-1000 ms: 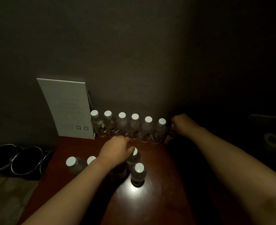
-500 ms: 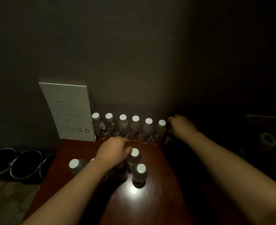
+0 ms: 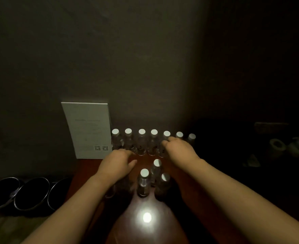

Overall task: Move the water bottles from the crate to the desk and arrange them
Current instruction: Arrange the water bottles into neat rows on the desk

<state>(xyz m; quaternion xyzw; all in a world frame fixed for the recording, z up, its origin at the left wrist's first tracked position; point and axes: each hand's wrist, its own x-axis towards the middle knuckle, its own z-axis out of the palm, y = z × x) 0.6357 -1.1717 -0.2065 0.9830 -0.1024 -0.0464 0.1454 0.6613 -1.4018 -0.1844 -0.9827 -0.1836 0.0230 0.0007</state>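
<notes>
A dim wall [image 3: 145, 59] rises behind your reddish wooden desk [image 3: 194, 199]. A white card [image 3: 87, 131] leans against it at the back left. Beside the card, a row of white-capped water bottles [image 3: 141, 143] stands upright along the wall. Three more bottles [image 3: 143, 184] cluster nearer you. Your left hand [image 3: 117, 166] hovers palm down, fingers loosely curled; whether it holds anything, you cannot tell. Your right hand [image 3: 178, 148] reaches the row's right part, fingertips at a bottle, grip unclear. Three metal bowls [image 3: 31, 192] sit lower left.

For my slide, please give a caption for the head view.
Two hands arrange a back row of bottles on a dim desk.
</notes>
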